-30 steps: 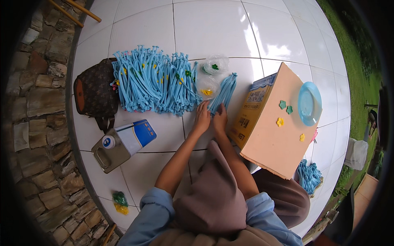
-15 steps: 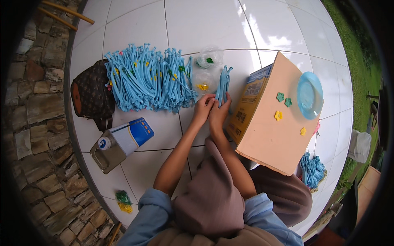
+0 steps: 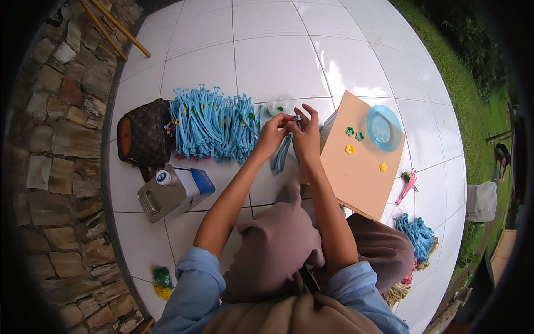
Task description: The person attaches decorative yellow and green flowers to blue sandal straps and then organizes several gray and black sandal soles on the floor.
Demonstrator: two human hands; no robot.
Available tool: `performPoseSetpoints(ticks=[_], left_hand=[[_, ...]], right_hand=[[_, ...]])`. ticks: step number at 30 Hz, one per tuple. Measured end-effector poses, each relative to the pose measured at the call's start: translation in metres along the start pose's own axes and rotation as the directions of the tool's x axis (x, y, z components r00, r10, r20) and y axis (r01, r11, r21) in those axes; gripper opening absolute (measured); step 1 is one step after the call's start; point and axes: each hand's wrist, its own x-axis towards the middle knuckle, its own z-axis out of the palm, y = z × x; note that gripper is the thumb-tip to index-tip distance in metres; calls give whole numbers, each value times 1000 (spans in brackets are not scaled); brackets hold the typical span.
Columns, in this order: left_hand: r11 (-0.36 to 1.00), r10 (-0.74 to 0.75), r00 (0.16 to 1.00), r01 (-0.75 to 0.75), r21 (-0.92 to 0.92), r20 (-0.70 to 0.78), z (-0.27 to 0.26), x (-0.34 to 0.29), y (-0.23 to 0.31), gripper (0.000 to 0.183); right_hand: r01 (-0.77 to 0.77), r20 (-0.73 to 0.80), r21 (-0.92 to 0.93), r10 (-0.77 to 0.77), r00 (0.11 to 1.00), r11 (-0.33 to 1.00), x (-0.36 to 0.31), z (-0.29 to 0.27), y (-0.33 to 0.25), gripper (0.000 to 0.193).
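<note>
My left hand (image 3: 271, 135) and my right hand (image 3: 306, 138) meet over the white tiles. Between their fingertips is the knobbed end of light blue cords (image 3: 297, 117). My left fingers are closed in a pinch there; the right thumb and fingers also grip, with the index finger raised. A small bundle of light blue cords (image 3: 281, 156) shows below, between the wrists; the hands hide how it joins the held end. Left of them lies a big pile of similar blue cords (image 3: 214, 125), dotted with small yellow and green flower pieces.
A clear bag (image 3: 281, 104) with green pieces lies beyond my hands. At right, a cardboard box (image 3: 356, 178) bears flower pieces and a blue plate (image 3: 384, 129). A metal can (image 3: 172, 192) and brown bag (image 3: 143, 131) stand left; more blue cords (image 3: 414, 234) lie by my right knee.
The cord bundle stood up beyond my hands and now shows below them, between the wrists. My hands have risen to a knobbed end, the right index finger lifting. The view has shifted.
</note>
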Motion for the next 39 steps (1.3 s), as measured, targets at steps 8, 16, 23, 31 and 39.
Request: performPoseSetpoints(ticks=[8, 16, 23, 31, 39], left_hand=[[968, 248, 969, -248, -41, 12, 1, 10, 64, 24], [871, 446, 880, -384, 307, -166, 15, -5, 71, 44], [795, 529, 844, -531, 295, 93, 36, -21, 156, 44], [914, 401, 862, -353, -202, 309, 77, -63, 204, 25], [915, 352, 895, -268, -303, 274, 102, -106, 205, 9]], right_hand=[[164, 109, -202, -144, 983, 965, 25, -36, -94, 25], [323, 154, -175, -298, 942, 930, 29, -67, -156, 24], [292, 271, 51, -294, 916, 955, -1, -126, -248, 26], [494, 40, -70, -492, 869, 867, -47, -193, -260, 33], [588, -108, -36, -588, 801, 808, -76, -229, -224, 51]])
